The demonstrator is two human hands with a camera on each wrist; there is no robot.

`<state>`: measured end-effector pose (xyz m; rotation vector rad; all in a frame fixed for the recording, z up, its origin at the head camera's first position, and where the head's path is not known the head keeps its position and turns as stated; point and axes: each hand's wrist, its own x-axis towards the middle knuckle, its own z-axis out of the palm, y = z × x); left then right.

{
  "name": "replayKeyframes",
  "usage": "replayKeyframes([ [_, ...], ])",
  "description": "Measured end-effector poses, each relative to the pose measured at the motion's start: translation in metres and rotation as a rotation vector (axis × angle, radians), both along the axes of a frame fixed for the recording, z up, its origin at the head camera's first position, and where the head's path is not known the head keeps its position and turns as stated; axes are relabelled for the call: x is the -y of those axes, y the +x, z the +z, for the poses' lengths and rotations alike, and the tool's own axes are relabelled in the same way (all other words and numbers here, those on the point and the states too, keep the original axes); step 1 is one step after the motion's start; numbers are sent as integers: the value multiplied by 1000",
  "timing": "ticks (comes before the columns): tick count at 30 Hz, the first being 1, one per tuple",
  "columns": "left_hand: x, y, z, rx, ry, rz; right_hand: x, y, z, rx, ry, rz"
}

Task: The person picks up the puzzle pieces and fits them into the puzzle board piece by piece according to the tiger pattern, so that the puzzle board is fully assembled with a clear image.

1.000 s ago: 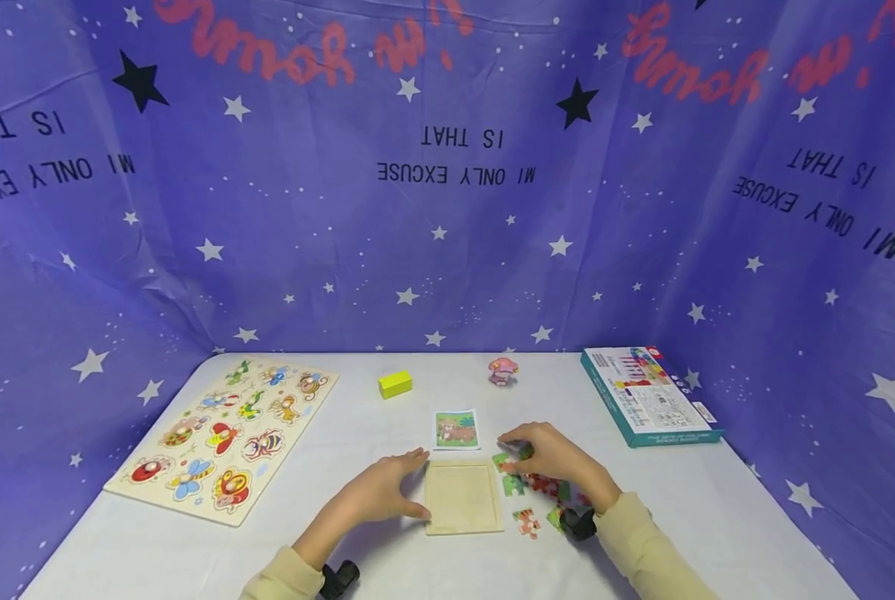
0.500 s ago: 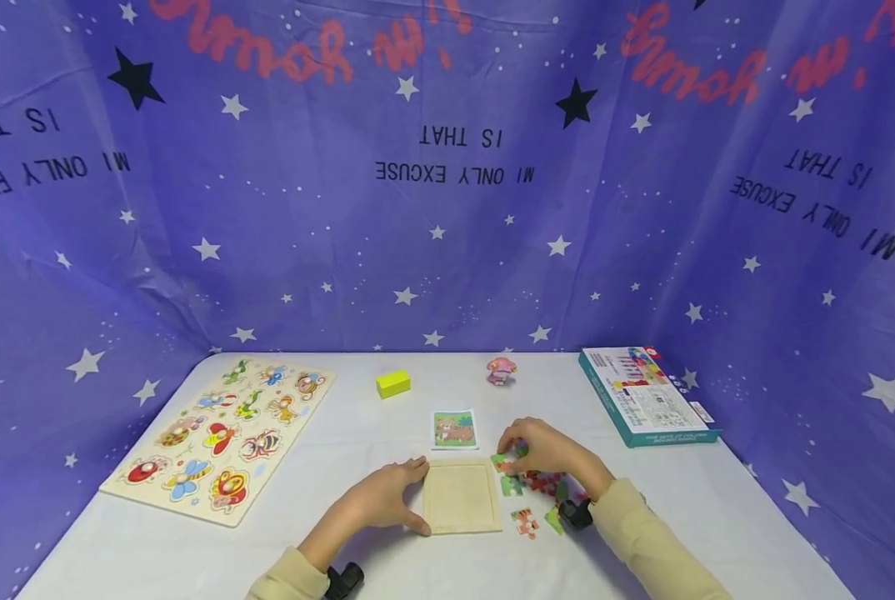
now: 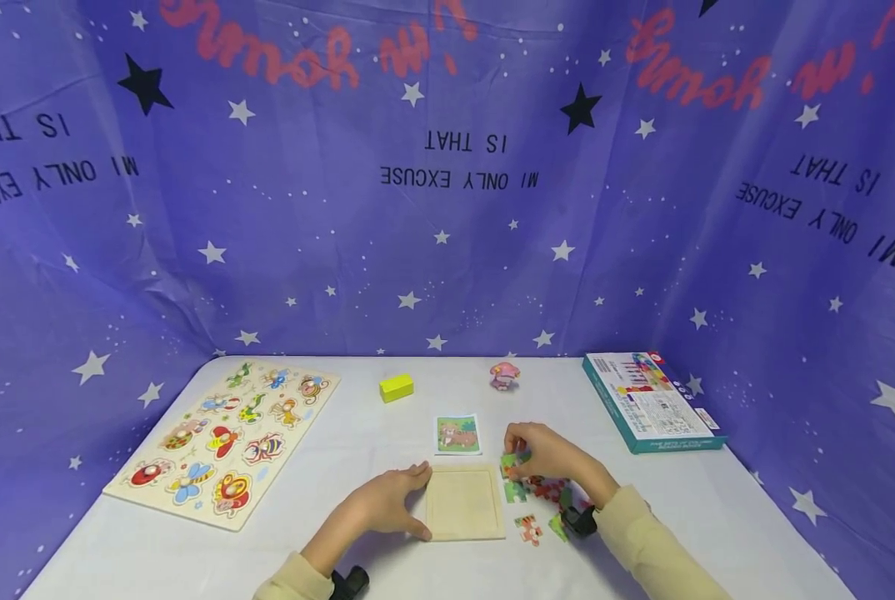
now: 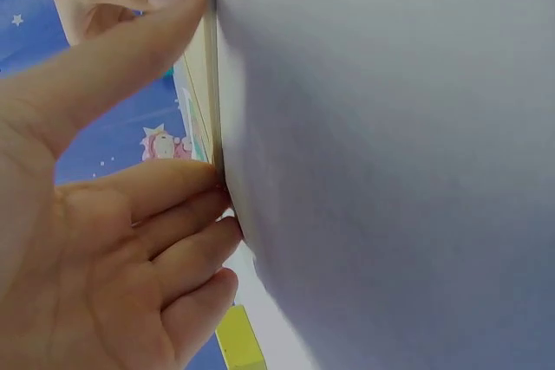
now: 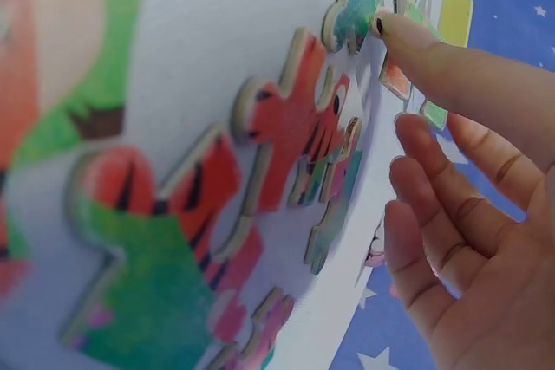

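Observation:
A square wooden puzzle tray (image 3: 466,503) with a raised rim lies bare on the table. My left hand (image 3: 387,502) rests along its left edge, thumb near the front corner and fingers extended at the back corner. Right of the tray, my right hand (image 3: 548,457) pinches an orange-and-green jigsaw piece (image 3: 507,468) between thumb and index finger. Its other fingers are loosely bent in the right wrist view. A green piece (image 3: 515,492) lies just below, and a tiger-striped piece (image 3: 527,530) lies nearer the front. More pieces (image 5: 295,119) sit under the right hand, partly hidden in the head view.
Behind the tray lies a picture card (image 3: 458,435). A yellow block (image 3: 397,387) and a pink figurine (image 3: 503,376) stand farther back. An insect puzzle board (image 3: 226,442) covers the left side; a teal-edged box (image 3: 653,404) lies at the back right.
My right fingers have closed in on the orange-and-green piece beside the tray. My left thumb and fingers have come in against the tray's left edge.

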<state>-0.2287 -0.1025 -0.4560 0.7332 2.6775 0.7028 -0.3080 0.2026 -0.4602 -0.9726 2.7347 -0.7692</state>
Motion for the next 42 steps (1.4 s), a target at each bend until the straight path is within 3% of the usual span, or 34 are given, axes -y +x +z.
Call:
replayKeyframes([
  [11,-1,0,-2,-1,13,11,-7,3,1,64,-171,83],
  [18,-1,-1,-4,-2,23,11,-2,10,7,37,-227,65],
  [27,1,0,-4,-12,43,1,12,21,2,87,-300,46],
  [42,0,-1,-5,-10,43,0,54,22,-11,60,-260,96],
])
